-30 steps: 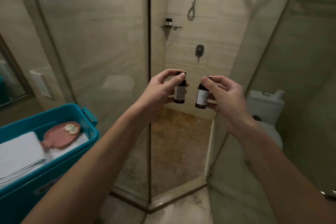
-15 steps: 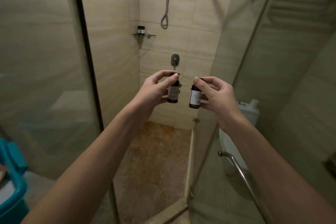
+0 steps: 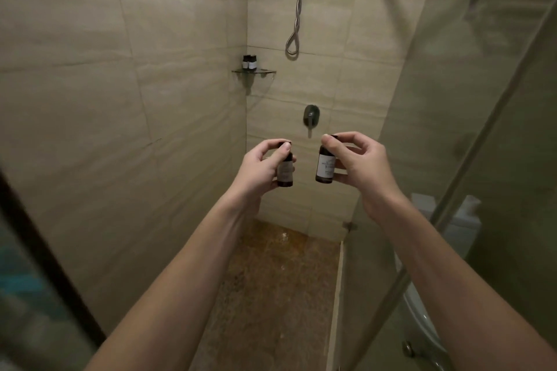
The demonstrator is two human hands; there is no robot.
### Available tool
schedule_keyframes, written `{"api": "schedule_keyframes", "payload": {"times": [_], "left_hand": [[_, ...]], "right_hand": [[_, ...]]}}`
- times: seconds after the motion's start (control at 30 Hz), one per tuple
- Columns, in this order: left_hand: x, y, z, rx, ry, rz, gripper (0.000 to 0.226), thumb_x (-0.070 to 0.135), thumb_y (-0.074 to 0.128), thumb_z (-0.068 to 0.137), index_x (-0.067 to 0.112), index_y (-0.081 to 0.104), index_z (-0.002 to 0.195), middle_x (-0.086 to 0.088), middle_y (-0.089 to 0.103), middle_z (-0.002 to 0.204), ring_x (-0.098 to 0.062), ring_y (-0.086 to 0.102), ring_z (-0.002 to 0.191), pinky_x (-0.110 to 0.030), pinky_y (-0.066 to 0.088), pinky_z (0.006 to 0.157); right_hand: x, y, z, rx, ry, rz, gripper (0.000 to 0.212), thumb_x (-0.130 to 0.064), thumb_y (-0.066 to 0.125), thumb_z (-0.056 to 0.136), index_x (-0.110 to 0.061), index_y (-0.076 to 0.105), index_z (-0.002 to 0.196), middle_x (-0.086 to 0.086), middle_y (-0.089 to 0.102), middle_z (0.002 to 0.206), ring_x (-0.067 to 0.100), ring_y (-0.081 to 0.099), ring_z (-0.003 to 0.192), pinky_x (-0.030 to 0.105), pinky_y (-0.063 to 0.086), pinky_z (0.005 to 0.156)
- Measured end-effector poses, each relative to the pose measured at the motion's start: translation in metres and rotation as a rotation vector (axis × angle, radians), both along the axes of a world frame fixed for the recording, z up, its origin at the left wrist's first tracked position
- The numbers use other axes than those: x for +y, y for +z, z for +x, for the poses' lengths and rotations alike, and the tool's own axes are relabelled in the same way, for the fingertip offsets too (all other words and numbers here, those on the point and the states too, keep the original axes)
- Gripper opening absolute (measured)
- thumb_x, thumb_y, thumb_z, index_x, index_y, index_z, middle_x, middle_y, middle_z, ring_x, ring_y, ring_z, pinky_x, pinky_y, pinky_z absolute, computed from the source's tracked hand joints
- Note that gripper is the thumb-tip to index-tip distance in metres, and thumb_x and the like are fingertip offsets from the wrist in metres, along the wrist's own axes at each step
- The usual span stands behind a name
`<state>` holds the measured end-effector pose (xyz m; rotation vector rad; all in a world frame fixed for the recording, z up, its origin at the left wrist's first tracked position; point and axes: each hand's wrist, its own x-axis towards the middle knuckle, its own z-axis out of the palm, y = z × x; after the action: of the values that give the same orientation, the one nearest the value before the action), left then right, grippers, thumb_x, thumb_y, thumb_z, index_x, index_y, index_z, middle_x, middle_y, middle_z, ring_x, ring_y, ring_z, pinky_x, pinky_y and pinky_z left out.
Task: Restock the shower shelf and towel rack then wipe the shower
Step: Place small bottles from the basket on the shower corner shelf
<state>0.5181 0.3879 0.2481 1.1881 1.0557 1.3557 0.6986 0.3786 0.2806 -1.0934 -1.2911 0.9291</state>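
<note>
Each hand (image 3: pixel 256 170) (image 3: pixel 363 166) pinches 1 small bottle (image 3: pixel 285 170) (image 3: pixel 325 167) upright

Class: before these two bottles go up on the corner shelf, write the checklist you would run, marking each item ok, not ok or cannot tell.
1. Left hand grips the small dark white-labelled left bottle: ok.
2. Right hand grips the matching right bottle: ok.
3. Bare room on the glass corner shelf beside the two shelf bottles: ok.
4. Path to shelf unobstructed: ok.
5. Both held bottles sealed tight: cannot tell.
6. Brown stone floor dry: cannot tell.
</note>
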Motion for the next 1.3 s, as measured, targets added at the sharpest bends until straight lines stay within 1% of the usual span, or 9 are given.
{"api": "schedule_keyframes", "payload": {"times": [0.1, 0.2, 0.33, 0.43, 0.53, 0.7, 0.87, 1.0, 1.3], "left_hand": [[0.047, -0.005, 0.003, -0.01, 0.022, -0.024, 0.028, 0.038, 0.064, 0.097, 0.022, 0.067, 0.119, -0.007, 0.076, 0.11, -0.022, 0.071, 0.104, -0.034, 0.057, 0.08], [0.098, -0.001, -0.001, -0.023, 0.067, -0.018, 0.03, 0.033, 0.062, 0.098, 0.016, 0.065, 0.122, -0.011, 0.074, 0.112, -0.019, 0.069, 0.097, -0.031, 0.056, 0.077], [0.169, 0.01, -0.017, -0.019, 0.129, 0.016, 0.018, 0.034, 0.061, 0.099, 0.024, 0.067, 0.113, -0.006, 0.075, 0.106, -0.017, 0.068, 0.096, -0.029, 0.055, 0.076], [0.214, 0.027, -0.029, 0.003, 0.173, 0.038, 0.018, 0.033, 0.06, 0.099, 0.024, 0.067, 0.113, -0.009, 0.075, 0.11, -0.019, 0.068, 0.095, -0.032, 0.054, 0.079], [0.248, 0.045, -0.043, 0.008, 0.214, 0.066, 0.017, 0.032, 0.059, 0.1, 0.023, 0.067, 0.113, -0.01, 0.074, 0.11, -0.018, 0.068, 0.093, -0.032, 0.054, 0.079], [0.287, 0.064, -0.074, -0.003, 0.28, 0.088, 0.018, 0.03, 0.059, 0.1, 0.022, 0.066, 0.114, -0.006, 0.075, 0.103, -0.017, 0.069, 0.087, -0.028, 0.055, 0.075], [0.319, 0.064, -0.109, 0.022, 0.319, 0.08, 0.017, 0.032, 0.059, 0.1, 0.024, 0.067, 0.113, -0.006, 0.075, 0.105, -0.016, 0.069, 0.089, -0.03, 0.054, 0.078], [0.353, 0.057, -0.137, 0.033, 0.309, 0.065, 0.02, 0.033, 0.06, 0.099, 0.023, 0.068, 0.115, -0.008, 0.076, 0.109, -0.016, 0.07, 0.092, -0.03, 0.053, 0.08], [0.474, 0.048, -0.208, 0.046, 0.214, 0.111, 0.027, 0.03, 0.058, 0.101, 0.015, 0.065, 0.122, -0.011, 0.074, 0.112, -0.016, 0.069, 0.09, -0.026, 0.053, 0.073]], "right_hand": [[0.053, -0.002, -0.001, 0.032, 0.018, -0.001, 0.027, -0.034, 0.077, 0.087, -0.013, 0.07, 0.104, 0.002, 0.077, 0.097, 0.015, 0.074, 0.089, 0.03, 0.061, 0.067], [0.111, -0.003, -0.004, 0.055, 0.045, 0.011, 0.027, -0.034, 0.077, 0.087, -0.014, 0.07, 0.104, 0.001, 0.076, 0.097, 0.012, 0.074, 0.087, 0.024, 0.058, 0.063], [0.197, 0.004, -0.012, 0.075, 0.101, 0.03, 0.028, -0.035, 0.077, 0.087, -0.014, 0.069, 0.103, 0.0, 0.075, 0.096, 0.008, 0.072, 0.083, 0.024, 0.058, 0.063], [0.252, 0.018, -0.023, 0.098, 0.155, 0.031, 0.027, -0.033, 0.076, 0.088, -0.012, 0.07, 0.104, -0.003, 0.073, 0.089, 0.005, 0.071, 0.078, 0.022, 0.057, 0.062], [0.298, 0.033, -0.034, 0.098, 0.214, 0.044, 0.027, -0.033, 0.077, 0.087, -0.012, 0.07, 0.103, -0.001, 0.074, 0.091, 0.006, 0.071, 0.079, 0.024, 0.058, 0.063], [0.352, 0.053, -0.057, 0.089, 0.284, 0.054, 0.025, -0.036, 0.078, 0.086, -0.016, 0.07, 0.1, -0.002, 0.075, 0.094, 0.004, 0.072, 0.077, 0.029, 0.061, 0.069], [0.39, 0.054, -0.081, 0.063, 0.32, 0.046, 0.025, -0.035, 0.077, 0.086, -0.015, 0.07, 0.1, 0.001, 0.075, 0.096, 0.005, 0.072, 0.077, 0.025, 0.059, 0.064], [0.425, 0.048, -0.103, 0.04, 0.305, 0.028, 0.027, -0.035, 0.077, 0.086, -0.014, 0.07, 0.101, 0.001, 0.075, 0.099, 0.014, 0.073, 0.087, 0.025, 0.059, 0.063], [0.53, 0.034, -0.171, 0.057, 0.193, 0.041, 0.025, -0.034, 0.078, 0.086, -0.015, 0.07, 0.1, 0.001, 0.075, 0.096, 0.017, 0.072, 0.087, 0.025, 0.059, 0.062]]}}
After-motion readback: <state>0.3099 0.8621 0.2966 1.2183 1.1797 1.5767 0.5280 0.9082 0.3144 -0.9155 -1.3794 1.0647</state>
